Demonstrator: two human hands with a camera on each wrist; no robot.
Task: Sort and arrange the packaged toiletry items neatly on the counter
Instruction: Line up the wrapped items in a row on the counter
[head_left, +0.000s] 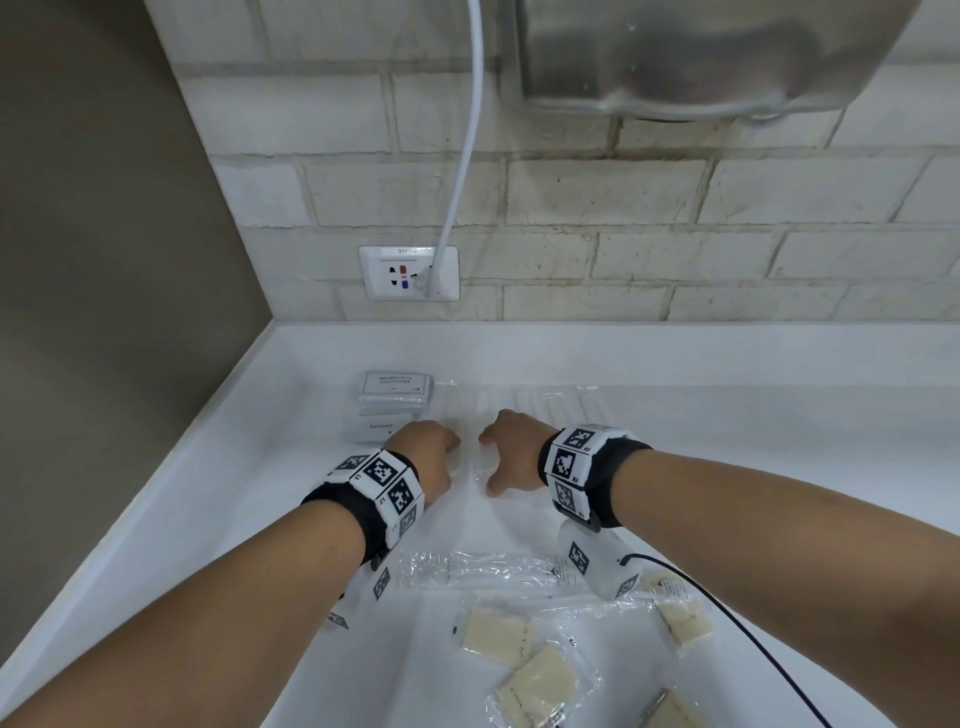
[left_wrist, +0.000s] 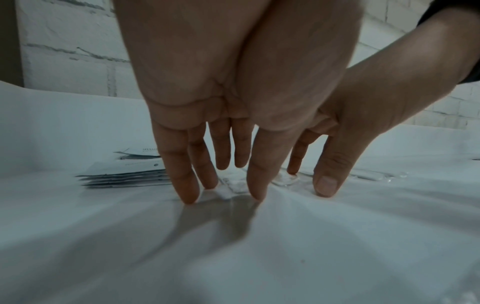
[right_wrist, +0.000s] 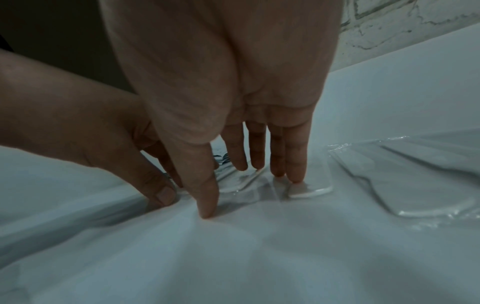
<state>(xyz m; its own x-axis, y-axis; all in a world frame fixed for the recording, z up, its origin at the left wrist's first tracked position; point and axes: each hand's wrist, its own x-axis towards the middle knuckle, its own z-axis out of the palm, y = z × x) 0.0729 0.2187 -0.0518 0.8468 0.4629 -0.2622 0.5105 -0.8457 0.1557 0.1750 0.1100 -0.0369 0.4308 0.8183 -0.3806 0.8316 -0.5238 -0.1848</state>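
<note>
White worktop (head_left: 727, 364), set against a pale brick wall (head_left: 623, 197), brown side wall at the left.

Left hand (head_left: 426, 452): fingers straight and pointed down, tips touching the worktop at the left side of a clear-wrapped packet (head_left: 470, 457); nothing gripped. Right hand (head_left: 511, 449): fingers likewise straight and pointed down, tips on the same packet's wrapping, thumb tip on the worktop at its near side; nothing gripped. The packet lies flat between the two hands, toward the back left of the worktop.

Shampoo-with-conditioner sachets (head_left: 397, 387): a stack near the back left corner. Toothpaste sachets (head_left: 382, 428): a stack just in front of it, touching the left hand's far side.

Row of clear-wrapped white items (head_left: 550, 402): flat along the back, right of the sachets; contents too faint to name.

Long clear packet (head_left: 478, 569): flat, lying crosswise, nearer the front edge, under the wrists.

Beige items in clear wrappers (head_left: 535, 680): several, scattered loose at the front edge.

Wall socket (head_left: 409, 273) with a white cable (head_left: 462, 156) plugged in; steel wall unit (head_left: 701, 52) above.
</note>
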